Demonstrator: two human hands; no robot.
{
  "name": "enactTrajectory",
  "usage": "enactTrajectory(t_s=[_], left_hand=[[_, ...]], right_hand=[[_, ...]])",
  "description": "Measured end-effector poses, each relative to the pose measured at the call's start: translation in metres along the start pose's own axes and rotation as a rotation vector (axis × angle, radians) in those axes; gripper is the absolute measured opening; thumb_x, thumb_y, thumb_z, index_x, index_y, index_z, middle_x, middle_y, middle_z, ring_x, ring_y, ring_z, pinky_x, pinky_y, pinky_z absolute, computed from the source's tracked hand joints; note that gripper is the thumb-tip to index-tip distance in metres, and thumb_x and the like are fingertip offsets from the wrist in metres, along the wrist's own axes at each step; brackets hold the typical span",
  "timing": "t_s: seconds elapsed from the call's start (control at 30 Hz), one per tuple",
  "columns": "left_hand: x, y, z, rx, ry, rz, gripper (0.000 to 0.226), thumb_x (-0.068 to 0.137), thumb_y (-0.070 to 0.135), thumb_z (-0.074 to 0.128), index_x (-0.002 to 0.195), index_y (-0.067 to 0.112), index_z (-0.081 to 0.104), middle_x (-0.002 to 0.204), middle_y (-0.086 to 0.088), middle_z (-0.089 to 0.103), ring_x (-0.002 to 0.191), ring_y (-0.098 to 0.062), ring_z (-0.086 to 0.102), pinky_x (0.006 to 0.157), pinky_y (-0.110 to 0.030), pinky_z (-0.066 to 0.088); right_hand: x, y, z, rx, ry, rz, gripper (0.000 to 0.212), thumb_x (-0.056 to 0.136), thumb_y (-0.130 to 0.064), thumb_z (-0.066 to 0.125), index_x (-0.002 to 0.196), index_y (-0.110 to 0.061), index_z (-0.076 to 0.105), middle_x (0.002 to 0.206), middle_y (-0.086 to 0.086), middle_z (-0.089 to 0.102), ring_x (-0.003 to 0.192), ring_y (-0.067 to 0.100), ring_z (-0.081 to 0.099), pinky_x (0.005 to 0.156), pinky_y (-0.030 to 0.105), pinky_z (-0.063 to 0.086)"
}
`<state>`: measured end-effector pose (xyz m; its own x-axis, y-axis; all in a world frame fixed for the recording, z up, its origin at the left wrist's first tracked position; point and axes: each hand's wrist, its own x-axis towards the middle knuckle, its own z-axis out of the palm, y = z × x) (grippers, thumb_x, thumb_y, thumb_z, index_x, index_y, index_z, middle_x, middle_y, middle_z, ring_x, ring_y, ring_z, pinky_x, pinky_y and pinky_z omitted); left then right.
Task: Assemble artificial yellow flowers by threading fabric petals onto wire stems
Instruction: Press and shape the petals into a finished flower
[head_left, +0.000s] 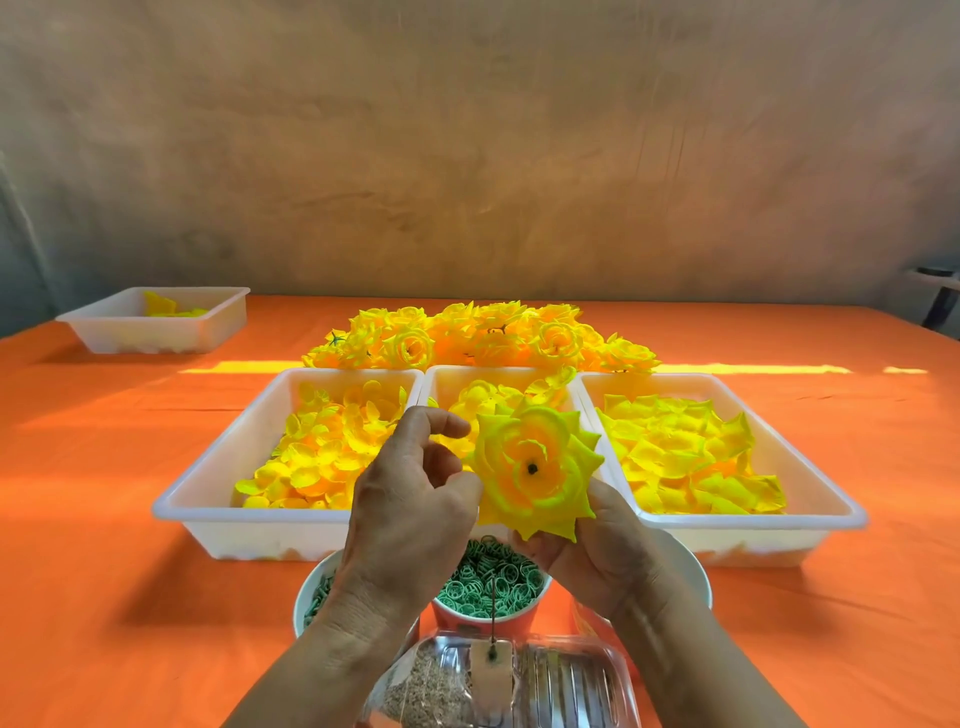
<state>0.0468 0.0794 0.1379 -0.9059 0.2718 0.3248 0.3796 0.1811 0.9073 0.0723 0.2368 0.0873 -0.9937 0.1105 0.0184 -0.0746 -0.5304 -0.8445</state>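
A finished-looking yellow fabric flower (535, 470) with an orange heart and a dark centre faces me above the middle tray. My right hand (608, 551) grips it from below and behind, fingers under the petals and thumb at its right edge. My left hand (410, 499) is at the flower's left side; its thumb lies against the petal edge and its fingers are loosely curled, pinching nothing that I can see. A thin upright wire (491, 616) stands on a small pad on the clear plastic box, free of both hands.
Three white trays of loose yellow petals: left (208, 499), middle (447, 376), right (852, 514). Behind them lies a pile of assembled flowers (483, 332). Another tray (156, 338) sits far left. Cups of green rings (488, 577) and green parts (311, 592), and a clear box (571, 680), are near me.
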Motion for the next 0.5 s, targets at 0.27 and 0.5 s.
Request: enactTrajectory(t_s=[0.27,0.5], left_hand=[[-0.006,0.0035,0.0041,0.29,-0.117,0.247,0.054,0.065,0.049,0.066,0.117,0.04,0.059,0.114,0.011,0.042,0.111,-0.005,0.047,0.09,-0.01,0.037],[-0.0049,0.0004,0.0038,0.175,0.078,0.36,0.026,0.068,0.024,0.068,0.093,0.03,0.065,0.11,0.006,0.05,0.112,-0.006,0.051,0.088,0.0,0.031]], right_hand=[[0.0018,0.0014,0.0031,0.001,-0.041,-0.006,0.02,0.073,-0.02,0.064,0.088,-0.022,0.078,0.093,0.007,0.073,0.081,0.023,0.066,0.072,0.035,0.044],[0.0018,0.0021,0.003,-0.005,0.003,0.007,0.02,0.072,-0.027,0.065,0.085,-0.021,0.079,0.087,0.005,0.074,0.069,0.016,0.068,0.056,0.027,0.049]])
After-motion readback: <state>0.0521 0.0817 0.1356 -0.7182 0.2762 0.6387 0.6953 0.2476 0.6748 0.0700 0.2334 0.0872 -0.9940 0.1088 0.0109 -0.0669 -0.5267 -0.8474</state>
